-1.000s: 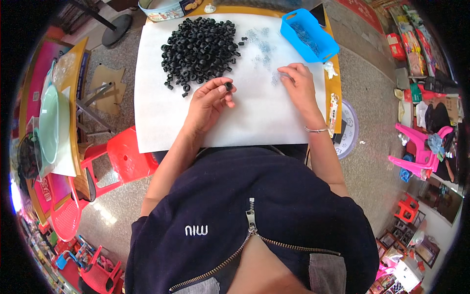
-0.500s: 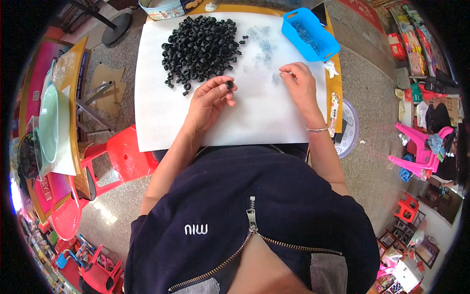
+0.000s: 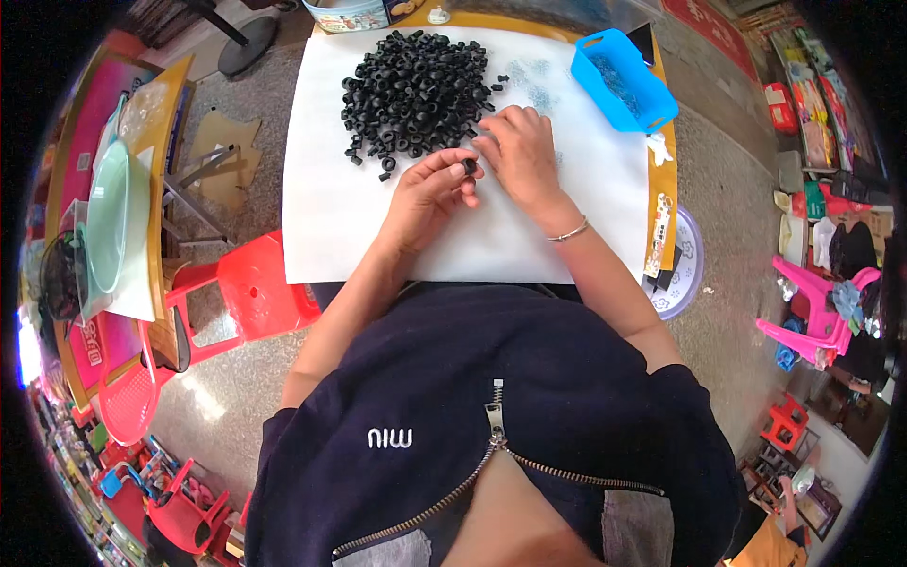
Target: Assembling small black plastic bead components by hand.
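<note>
White lettering is stitched on the person's dark top (image 3: 312,454); a printed strip (image 3: 659,236) lies along the bench's (image 3: 668,180) right edge. Above the white sheet (image 3: 331,217), the left hand (image 3: 423,197) pinches a black part (image 3: 470,166), its round end facing up toward the viewer; its long axis is unclear. The right hand (image 3: 527,163) curls just beside it, fingertips bunched; whether they hold anything cannot be told. Beyond lies a black pile (image 3: 416,94).

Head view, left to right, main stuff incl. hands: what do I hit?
Green basin → red stool → left hand, pinching a small black part → right hand → blue basket → pink plastic stool.
</note>
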Available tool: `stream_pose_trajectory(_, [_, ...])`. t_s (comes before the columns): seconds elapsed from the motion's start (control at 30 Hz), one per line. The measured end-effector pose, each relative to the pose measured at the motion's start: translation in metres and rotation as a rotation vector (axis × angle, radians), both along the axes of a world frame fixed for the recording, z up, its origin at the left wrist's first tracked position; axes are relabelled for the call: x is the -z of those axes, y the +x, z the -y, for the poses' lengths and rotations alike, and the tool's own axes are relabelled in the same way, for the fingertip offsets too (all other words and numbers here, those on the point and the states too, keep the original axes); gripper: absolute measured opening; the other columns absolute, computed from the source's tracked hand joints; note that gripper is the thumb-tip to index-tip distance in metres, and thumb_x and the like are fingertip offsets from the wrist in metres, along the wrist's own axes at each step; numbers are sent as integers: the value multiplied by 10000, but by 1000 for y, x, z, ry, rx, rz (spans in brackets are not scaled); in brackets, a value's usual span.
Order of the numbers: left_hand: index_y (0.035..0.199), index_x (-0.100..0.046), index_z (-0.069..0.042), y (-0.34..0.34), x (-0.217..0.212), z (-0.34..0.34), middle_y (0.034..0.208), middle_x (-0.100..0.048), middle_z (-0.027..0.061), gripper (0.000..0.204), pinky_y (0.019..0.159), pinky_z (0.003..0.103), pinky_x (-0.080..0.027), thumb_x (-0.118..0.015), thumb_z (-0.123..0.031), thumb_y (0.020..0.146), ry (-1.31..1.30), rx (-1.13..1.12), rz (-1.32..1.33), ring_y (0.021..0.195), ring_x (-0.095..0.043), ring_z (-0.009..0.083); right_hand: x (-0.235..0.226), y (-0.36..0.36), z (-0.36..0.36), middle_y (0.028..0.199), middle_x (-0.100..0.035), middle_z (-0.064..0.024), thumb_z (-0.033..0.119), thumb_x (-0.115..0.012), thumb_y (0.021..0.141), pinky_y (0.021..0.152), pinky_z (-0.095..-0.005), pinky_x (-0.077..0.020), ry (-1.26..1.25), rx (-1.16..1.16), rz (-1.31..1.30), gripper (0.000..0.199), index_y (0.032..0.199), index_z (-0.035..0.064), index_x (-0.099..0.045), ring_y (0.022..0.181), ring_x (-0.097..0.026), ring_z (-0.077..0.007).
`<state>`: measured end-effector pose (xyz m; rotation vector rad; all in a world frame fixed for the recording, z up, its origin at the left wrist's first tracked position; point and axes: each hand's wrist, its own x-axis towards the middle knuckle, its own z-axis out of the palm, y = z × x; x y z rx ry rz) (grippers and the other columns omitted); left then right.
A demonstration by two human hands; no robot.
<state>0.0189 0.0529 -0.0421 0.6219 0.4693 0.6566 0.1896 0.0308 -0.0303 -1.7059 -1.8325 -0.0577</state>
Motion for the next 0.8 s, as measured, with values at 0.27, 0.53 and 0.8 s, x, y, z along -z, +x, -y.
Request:
stream_pose_trajectory(0.27, [1140,-531,17,-2,0,-1,977,-590,112,271,706,270,-492,-544,-113,903,-51,-31,46,775,-554,137,-2,3,11,839,-637,-85,61,-624,793,675,-320,-460,-76,-25,-560,132,923,44,-640,737,-595,-196])
stream_pose_trajectory(0.53, [1141,-533,20,-3,-2,-1,957,-599,102,266,717,268,-490,-544,-98,904,-68,-27,82,788,-558,137,-41,-19,33,858,-651,-71,37,-589,837,628,-262,-489,-288,-98,-870,128,957,10,-629,708,-605,-124])
stream_pose_trajectory(0.8, [1141,-546,37,-2,0,0,962,-618,94,277,721,275,-503,-551,-82,892,-46,-52,29,765,-572,137,-44,-19,33,807,-621,-99,21,-611,812,637,-287,-487,-172,-171,-580,78,887,8,-629,712,-624,-184])
